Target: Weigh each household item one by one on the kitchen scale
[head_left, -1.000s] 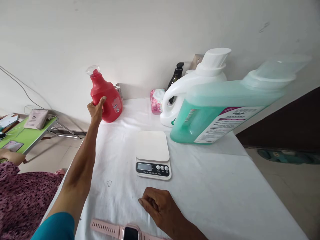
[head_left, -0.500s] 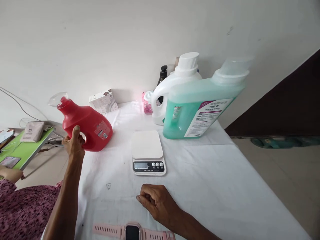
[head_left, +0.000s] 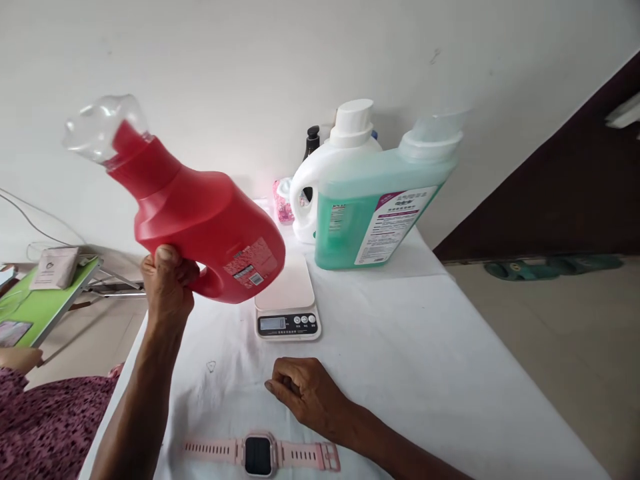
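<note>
My left hand (head_left: 167,287) grips the handle of a red detergent bottle (head_left: 200,217) with a clear cap, held in the air and tilted to the left, above the left side of the white-covered table (head_left: 425,360). The bottle partly hides a white digital kitchen scale (head_left: 289,308) standing behind it on the table. My right hand (head_left: 307,390) rests on the cloth in front of the scale, fingers curled, holding nothing. A pink smartwatch (head_left: 259,455) lies flat at the near edge.
A large green detergent jug (head_left: 375,210), a white jug (head_left: 320,177), a dark pump bottle (head_left: 311,143) and a pink tissue pack (head_left: 284,203) stand at the table's back. A low green table (head_left: 35,303) sits on the left. Sandals (head_left: 530,267) lie on the floor at right.
My left hand has lifted the red bottle off the back left of the table, carried it toward me and raised it. My right hand stayed put.
</note>
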The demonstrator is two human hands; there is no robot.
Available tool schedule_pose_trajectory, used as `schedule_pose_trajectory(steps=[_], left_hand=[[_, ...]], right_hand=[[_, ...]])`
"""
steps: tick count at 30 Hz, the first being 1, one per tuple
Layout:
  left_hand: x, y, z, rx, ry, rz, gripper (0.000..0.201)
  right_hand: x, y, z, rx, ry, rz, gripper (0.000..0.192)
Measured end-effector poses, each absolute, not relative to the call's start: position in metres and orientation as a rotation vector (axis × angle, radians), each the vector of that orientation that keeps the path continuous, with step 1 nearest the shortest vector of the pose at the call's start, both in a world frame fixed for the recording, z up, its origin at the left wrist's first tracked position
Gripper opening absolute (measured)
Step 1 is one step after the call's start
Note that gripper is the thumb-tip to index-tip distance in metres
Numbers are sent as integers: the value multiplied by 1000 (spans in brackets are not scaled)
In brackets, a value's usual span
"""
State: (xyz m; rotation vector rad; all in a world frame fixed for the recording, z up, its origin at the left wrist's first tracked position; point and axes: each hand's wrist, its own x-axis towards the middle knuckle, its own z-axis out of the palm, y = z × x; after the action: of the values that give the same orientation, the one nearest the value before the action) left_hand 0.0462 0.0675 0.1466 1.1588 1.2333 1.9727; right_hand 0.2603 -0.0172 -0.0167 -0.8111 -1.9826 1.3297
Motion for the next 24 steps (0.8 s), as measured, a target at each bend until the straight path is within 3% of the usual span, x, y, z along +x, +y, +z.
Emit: schedule_pose_trajectory(steps=[8, 24], left_hand=[[85, 87, 126, 1188, 1209, 1812, 78], [87, 103, 106, 1217, 1251, 1715, 76]], right_hand=[[260, -17, -20, -810, -1970, 1306, 24], [261, -16, -24, -802, -1970, 1275, 27]])
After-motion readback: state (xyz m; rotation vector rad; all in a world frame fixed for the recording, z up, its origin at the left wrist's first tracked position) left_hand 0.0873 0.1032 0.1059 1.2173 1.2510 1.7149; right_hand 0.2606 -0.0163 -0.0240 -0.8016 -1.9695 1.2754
